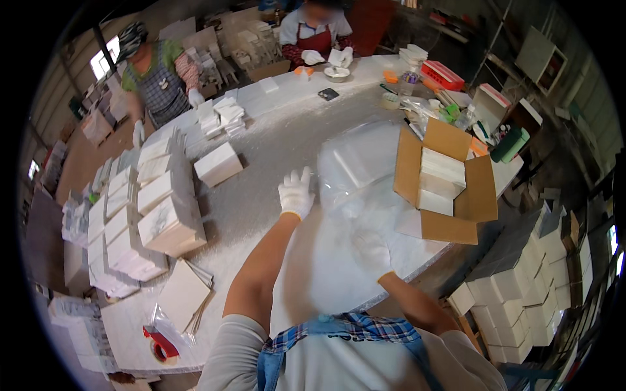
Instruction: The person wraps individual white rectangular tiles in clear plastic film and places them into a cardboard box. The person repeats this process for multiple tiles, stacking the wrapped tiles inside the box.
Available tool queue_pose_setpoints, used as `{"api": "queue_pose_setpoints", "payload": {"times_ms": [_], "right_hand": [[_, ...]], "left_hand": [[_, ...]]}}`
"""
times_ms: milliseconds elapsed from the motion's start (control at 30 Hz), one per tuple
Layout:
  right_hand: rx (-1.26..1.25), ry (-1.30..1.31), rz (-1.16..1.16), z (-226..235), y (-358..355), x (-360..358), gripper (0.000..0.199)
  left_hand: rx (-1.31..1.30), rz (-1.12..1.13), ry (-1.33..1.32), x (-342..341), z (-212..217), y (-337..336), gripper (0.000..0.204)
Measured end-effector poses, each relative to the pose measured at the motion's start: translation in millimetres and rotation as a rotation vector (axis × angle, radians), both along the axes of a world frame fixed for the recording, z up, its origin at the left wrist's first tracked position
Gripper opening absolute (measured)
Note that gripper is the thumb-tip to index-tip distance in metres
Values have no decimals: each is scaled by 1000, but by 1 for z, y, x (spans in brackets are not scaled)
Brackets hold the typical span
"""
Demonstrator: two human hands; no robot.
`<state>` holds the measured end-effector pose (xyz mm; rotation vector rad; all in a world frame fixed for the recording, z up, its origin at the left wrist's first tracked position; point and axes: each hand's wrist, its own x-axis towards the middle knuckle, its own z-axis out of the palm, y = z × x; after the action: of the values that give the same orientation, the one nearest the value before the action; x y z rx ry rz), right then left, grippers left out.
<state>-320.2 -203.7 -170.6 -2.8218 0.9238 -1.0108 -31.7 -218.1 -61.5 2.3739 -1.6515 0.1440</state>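
Centrally, clear plastic sheeting lies on the tabletop, left of the open carton. The gloved left hand, grip apart, is just beside the sheeting; the right hand, blurred, is at its near part, grip indeterminable.

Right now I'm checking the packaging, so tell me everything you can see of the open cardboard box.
The cardboard box is plain brown and stands open on the right side of the table, its flaps spread outward. White, flat-faced pieces sit inside. Clear plastic lies to its left. Neither the left hand nor the right hand touches it. Its underside is hidden.
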Motion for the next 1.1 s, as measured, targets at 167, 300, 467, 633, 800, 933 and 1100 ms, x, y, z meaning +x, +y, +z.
{"api": "queue_pose_setpoints", "payload": {"times_ms": [167, 300, 467, 633, 800, 933, 1100], "right_hand": [[145, -37, 8, 51, 13, 5, 20], [227, -112, 39, 58, 8, 2, 20], [265, -216, 24, 73, 8, -4, 26], [330, -299, 0, 64, 19, -6, 29], [1083, -722, -44, 78, 62, 28, 29], [1354, -887, 43, 64, 57, 48, 23], [1745, -1063, -63, 100, 69, 36, 18]], "left_hand": [[31, -217, -259, 25, -16, -51, 50], [67, -289, -131, 38, -28, -64, 11], [-328, -379, -64, 32, -1, -23, 6], [-392, -523, -29, 16, 20, 49, 5], [-380, -457, 13, -10, 6, 115, 23], [-302, -509, -103, -44, 29, 149, 27], [-120, -558, -128, -81, 62, 191, 26]]}}
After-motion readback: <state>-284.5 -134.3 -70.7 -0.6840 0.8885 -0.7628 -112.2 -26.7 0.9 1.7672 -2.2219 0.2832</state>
